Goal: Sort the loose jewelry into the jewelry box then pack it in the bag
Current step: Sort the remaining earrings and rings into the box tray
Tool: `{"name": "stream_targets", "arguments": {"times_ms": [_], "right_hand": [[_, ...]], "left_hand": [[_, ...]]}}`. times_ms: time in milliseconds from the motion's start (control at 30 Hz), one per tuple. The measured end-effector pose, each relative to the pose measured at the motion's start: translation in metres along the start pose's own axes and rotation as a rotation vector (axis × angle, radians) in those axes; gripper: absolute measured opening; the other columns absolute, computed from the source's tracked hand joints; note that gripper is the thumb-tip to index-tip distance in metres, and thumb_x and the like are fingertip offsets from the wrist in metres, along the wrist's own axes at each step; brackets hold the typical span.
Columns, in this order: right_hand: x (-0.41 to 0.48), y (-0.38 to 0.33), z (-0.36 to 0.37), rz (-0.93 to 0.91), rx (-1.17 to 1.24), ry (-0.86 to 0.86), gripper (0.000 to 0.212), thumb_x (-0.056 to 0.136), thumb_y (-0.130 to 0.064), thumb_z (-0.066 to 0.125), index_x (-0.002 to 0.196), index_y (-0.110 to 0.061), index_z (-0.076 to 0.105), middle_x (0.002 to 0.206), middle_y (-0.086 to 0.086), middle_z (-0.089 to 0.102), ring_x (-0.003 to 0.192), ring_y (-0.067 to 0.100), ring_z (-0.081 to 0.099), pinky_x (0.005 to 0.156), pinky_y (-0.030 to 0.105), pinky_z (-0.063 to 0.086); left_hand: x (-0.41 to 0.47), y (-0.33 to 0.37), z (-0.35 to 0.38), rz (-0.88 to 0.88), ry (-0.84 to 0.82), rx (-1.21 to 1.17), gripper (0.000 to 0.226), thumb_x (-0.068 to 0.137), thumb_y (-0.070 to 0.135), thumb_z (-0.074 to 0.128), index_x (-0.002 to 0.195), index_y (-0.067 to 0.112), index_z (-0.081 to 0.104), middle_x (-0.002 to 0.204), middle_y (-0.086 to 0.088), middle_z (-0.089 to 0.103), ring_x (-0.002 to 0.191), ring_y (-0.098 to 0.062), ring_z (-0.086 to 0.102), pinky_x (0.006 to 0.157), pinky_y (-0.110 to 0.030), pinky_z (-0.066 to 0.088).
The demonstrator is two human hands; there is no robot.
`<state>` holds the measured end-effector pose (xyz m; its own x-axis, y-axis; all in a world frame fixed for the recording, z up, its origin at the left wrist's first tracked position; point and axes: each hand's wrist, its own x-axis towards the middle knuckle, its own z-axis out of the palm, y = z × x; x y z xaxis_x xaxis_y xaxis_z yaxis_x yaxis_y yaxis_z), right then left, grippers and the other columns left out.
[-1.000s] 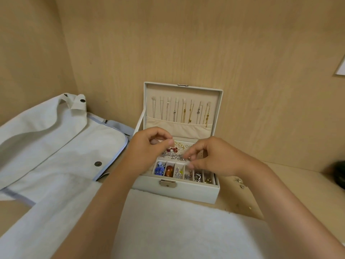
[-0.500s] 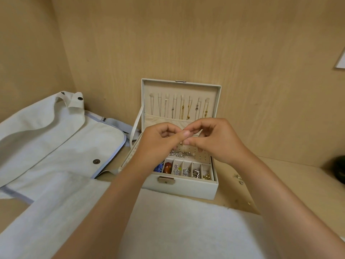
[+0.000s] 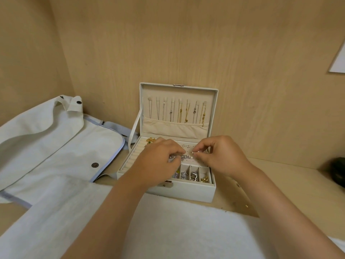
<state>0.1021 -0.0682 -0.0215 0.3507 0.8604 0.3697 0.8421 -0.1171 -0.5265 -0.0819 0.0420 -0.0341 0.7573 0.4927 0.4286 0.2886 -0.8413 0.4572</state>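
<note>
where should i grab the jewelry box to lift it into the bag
Take the jewelry box by the two short side walls of its base, coming in from left and right, once the upright lid is shut. The base is a low rectangle, its front carries the clasp, and the compartments hold loose pieces, so it probably should stay level.

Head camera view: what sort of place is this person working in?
Probably a staged work nook rather than a lived-in room: bare light-wood walls close round a matching tabletop, which holds a white cloth, an open jewelry box and a bag.
</note>
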Motion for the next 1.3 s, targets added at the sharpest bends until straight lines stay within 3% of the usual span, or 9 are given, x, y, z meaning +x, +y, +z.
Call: {"name": "stream_targets", "arguments": {"times_ms": [100, 433, 667, 833, 967, 1100, 1300], "right_hand": [[-0.001, -0.001, -0.001, -0.048, -0.064, -0.035, 0.007, 0.079, -0.030, 0.080, 0.081, -0.036, 0.077, 0.079, -0.023, 0.071, 0.077, -0.005, 0.063, 0.071, 0.023, 0.051], [-0.003, -0.002, 0.000, -0.155, -0.132, -0.014, 0.009, 0.077, -0.027, 0.081, 0.076, -0.033, 0.074, 0.078, -0.021, 0.066, 0.076, 0.001, 0.062, 0.068, 0.028, 0.051], [-0.001, -0.002, -0.007, -0.132, -0.115, -0.169, 0.006, 0.074, -0.033, 0.072, 0.079, -0.034, 0.076, 0.085, -0.023, 0.069, 0.084, -0.002, 0.064, 0.078, 0.032, 0.055], [-0.001, -0.001, -0.008, -0.054, -0.020, -0.163, 0.009, 0.084, -0.025, 0.071, 0.082, -0.031, 0.077, 0.083, -0.017, 0.071, 0.071, -0.005, 0.062, 0.066, 0.020, 0.048], [0.000, -0.003, -0.006, -0.036, 0.004, -0.181, 0.009, 0.083, -0.024, 0.073, 0.082, -0.031, 0.078, 0.084, -0.017, 0.071, 0.078, -0.001, 0.064, 0.073, 0.024, 0.053], [-0.001, -0.003, -0.012, -0.022, 0.067, -0.189, 0.010, 0.087, -0.021, 0.071, 0.087, -0.027, 0.078, 0.086, -0.012, 0.073, 0.067, -0.008, 0.059, 0.063, 0.008, 0.040], [-0.019, 0.014, -0.050, 0.015, 0.055, -0.117, 0.009, 0.091, -0.022, 0.069, 0.093, -0.024, 0.077, 0.094, -0.013, 0.071, 0.065, -0.016, 0.054, 0.064, 0.003, 0.037]], "left_hand": [[0.000, 0.000, 0.004, 0.047, -0.062, 0.060, 0.033, 0.092, 0.028, 0.054, 0.122, 0.033, 0.067, 0.121, 0.020, 0.063, 0.118, -0.004, 0.045, 0.105, -0.036, 0.039], [0.000, 0.001, 0.009, 0.058, -0.048, 0.131, 0.036, 0.092, 0.032, 0.055, 0.127, 0.032, 0.064, 0.122, 0.016, 0.061, 0.118, -0.006, 0.043, 0.103, -0.033, 0.037], [-0.001, 0.001, 0.008, 0.087, -0.051, 0.102, 0.042, 0.087, 0.035, 0.049, 0.126, 0.030, 0.065, 0.121, 0.016, 0.064, 0.117, -0.006, 0.046, 0.102, -0.036, 0.041], [0.000, 0.003, 0.010, 0.087, -0.049, 0.120, 0.043, 0.087, 0.037, 0.048, 0.126, 0.031, 0.064, 0.119, 0.017, 0.063, 0.114, -0.006, 0.044, 0.101, -0.036, 0.041], [0.000, 0.002, 0.012, 0.087, -0.045, 0.116, 0.038, 0.089, 0.033, 0.056, 0.126, 0.031, 0.064, 0.120, 0.016, 0.062, 0.116, -0.006, 0.044, 0.101, -0.034, 0.041], [-0.002, 0.007, 0.011, 0.075, 0.001, 0.114, 0.037, 0.090, 0.036, 0.057, 0.126, 0.031, 0.062, 0.122, 0.016, 0.061, 0.115, -0.006, 0.044, 0.100, -0.032, 0.040], [0.002, 0.035, 0.010, 0.070, 0.095, 0.102, 0.031, 0.093, 0.034, 0.057, 0.123, 0.031, 0.063, 0.120, 0.016, 0.059, 0.114, -0.007, 0.045, 0.096, -0.030, 0.039]]}}
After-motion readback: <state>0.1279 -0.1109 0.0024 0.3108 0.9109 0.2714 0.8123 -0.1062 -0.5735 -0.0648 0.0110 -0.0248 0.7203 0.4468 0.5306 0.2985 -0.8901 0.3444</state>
